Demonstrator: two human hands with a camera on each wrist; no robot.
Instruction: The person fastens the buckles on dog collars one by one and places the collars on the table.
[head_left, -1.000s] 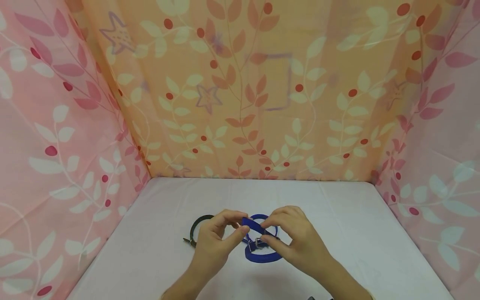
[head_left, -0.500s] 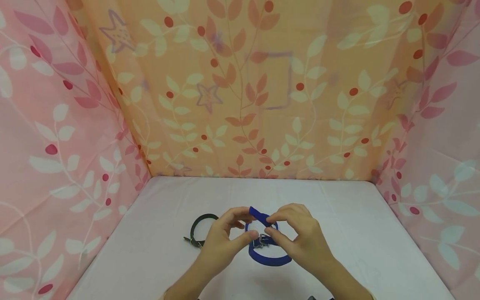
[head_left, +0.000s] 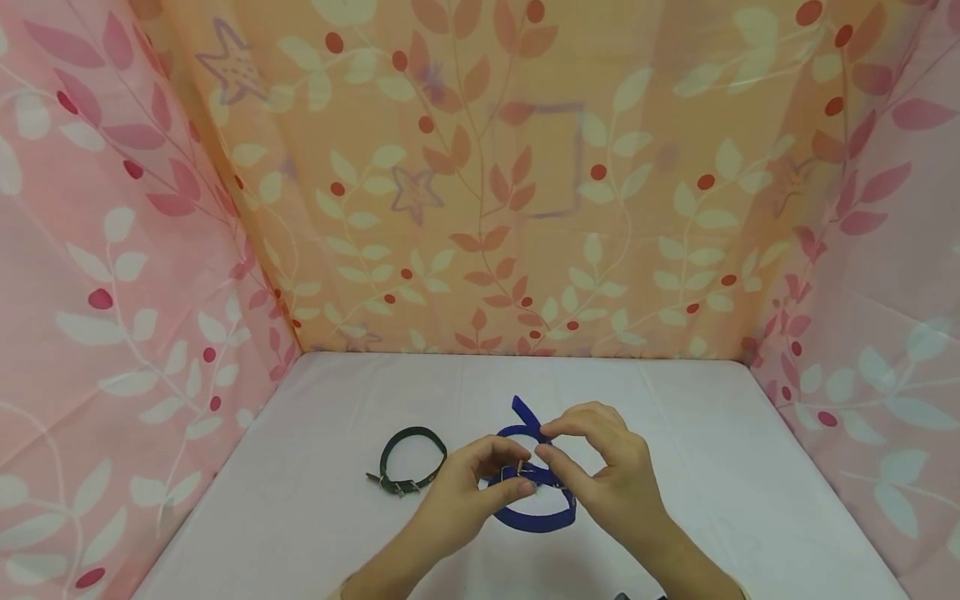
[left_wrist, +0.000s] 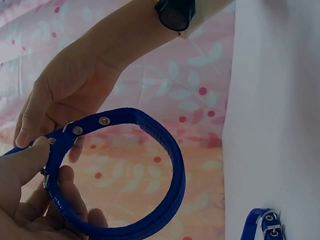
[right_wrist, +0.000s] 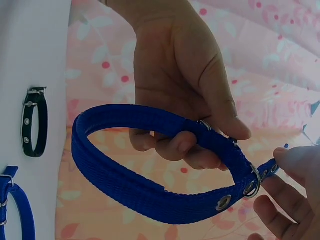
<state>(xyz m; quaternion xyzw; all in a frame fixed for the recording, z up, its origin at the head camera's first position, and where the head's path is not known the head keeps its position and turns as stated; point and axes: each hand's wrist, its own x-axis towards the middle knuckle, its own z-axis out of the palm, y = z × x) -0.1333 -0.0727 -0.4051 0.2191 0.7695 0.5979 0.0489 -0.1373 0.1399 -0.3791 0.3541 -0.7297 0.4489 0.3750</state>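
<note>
A blue collar (head_left: 534, 518) hangs above the white table (head_left: 697, 467), held between both hands. My left hand (head_left: 517, 471) grips it at the metal buckle (right_wrist: 252, 181), thumb on top and fingers curled under the band. My right hand (head_left: 543, 443) pinches the strap just beside the buckle. The strap's free end (head_left: 521, 409) sticks up behind the fingers. In the wrist views the blue collar (left_wrist: 165, 150) forms a round loop with metal eyelets (left_wrist: 104, 120).
A black collar (head_left: 408, 462) lies buckled on the table, left of my hands. The wrist views show a second blue collar (left_wrist: 265, 225) lying on the table. Leaf-patterned cloth walls (head_left: 480, 208) close in the back and both sides.
Both hands have shifted a little right and lower with the blue collar. The strap's free end now points up behind the fingers. The black collar is no longer partly covered.
</note>
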